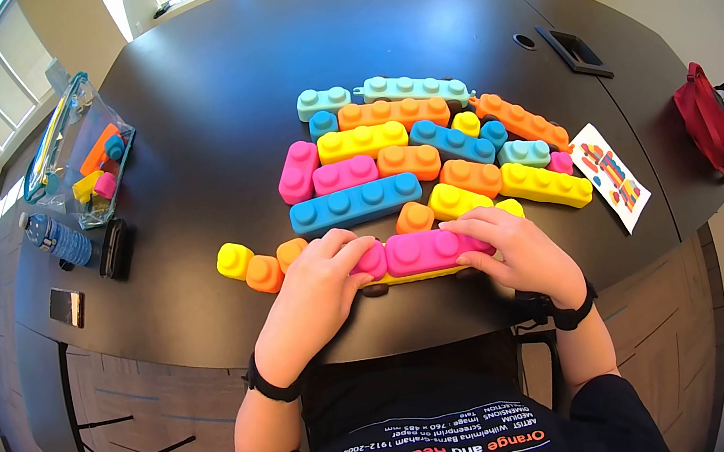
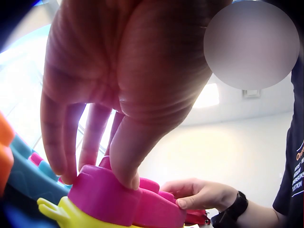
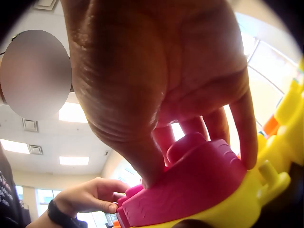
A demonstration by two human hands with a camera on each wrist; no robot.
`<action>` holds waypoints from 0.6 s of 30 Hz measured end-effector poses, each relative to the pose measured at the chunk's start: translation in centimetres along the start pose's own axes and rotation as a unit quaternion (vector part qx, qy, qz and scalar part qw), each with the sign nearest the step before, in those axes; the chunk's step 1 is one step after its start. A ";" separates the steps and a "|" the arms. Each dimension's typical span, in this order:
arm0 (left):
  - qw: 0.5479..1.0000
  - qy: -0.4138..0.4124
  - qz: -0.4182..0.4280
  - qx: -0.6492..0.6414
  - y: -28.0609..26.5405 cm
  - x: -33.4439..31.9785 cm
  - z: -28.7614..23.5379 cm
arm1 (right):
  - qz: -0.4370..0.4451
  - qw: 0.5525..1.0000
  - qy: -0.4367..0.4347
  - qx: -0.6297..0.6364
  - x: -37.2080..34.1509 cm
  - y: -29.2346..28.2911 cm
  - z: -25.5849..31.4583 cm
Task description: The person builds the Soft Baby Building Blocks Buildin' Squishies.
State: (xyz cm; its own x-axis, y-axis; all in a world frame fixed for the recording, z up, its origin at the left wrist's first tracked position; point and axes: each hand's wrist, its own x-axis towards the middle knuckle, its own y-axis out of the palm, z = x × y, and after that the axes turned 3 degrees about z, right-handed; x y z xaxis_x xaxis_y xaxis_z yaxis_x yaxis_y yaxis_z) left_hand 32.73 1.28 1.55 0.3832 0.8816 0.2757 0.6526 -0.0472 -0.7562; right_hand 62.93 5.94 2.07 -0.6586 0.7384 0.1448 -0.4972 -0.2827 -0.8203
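Note:
At the near edge of the table sits a yellow wheeled base (image 1: 418, 277) with dark wheels and a hook at its end. Two pink blocks lie end to end on it. My left hand (image 1: 321, 276) grips the shorter pink block (image 2: 102, 194) between thumb and fingers. Around the far end of the longer pink block (image 1: 424, 252), my right hand (image 1: 529, 251) has its thumb on the near side and its fingers on the other. In the right wrist view the longer block rests on the yellow base (image 3: 247, 204). Small yellow (image 1: 235, 261) and orange blocks (image 1: 264, 274) lie left of my left hand.
Rows of colourful blocks, including a long blue block (image 1: 356, 205), spread just beyond my hands. A picture card (image 1: 612, 176) lies at right, near a red bag (image 1: 705, 121). At left are a clear bag (image 1: 97, 160) of blocks, a water bottle (image 1: 58, 239), a black case (image 1: 113, 248) and a phone (image 1: 66, 307).

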 end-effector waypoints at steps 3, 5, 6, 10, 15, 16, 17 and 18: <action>1.000 -0.003 -0.003 -0.004 0.1 -0.1 -0.2 | -0.005 1.000 0.005 -0.022 -0.1 0.2 0.2; 1.000 -0.002 -0.006 0.000 0.2 -0.1 -0.1 | -0.012 0.999 0.009 -0.036 -0.2 0.4 0.4; 1.000 -0.001 -0.005 0.000 0.2 -0.1 -0.1 | -0.015 0.999 0.013 -0.045 -0.3 0.6 0.5; 1.000 -0.010 -0.009 0.004 0.2 -0.2 -0.3 | -0.023 0.998 0.017 -0.056 -0.5 0.7 0.6; 1.000 -0.010 -0.017 -0.007 0.1 -0.3 -0.2 | -0.026 0.998 0.026 -0.049 -1.0 0.2 0.3; 1.000 -0.009 -0.016 -0.005 0.0 -0.3 -0.2 | -0.044 0.997 0.034 -0.046 -1.2 0.1 0.3; 1.000 -0.008 -0.016 -0.003 0.0 -0.3 -0.2 | -0.044 0.997 0.034 -0.046 -1.4 0.0 0.0; 1.000 -0.008 -0.017 -0.003 0.0 -0.3 -0.2 | -0.045 0.997 0.041 -0.042 -1.8 -0.2 -0.4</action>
State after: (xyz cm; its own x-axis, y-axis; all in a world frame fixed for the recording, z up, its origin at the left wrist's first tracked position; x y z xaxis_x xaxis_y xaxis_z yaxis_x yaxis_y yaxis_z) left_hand 32.75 0.91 1.57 0.3499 0.8905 0.2908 0.6688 -0.0200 -0.7431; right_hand 64.38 4.92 1.76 -0.5637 0.8068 0.1766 -0.5006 -0.1637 -0.8501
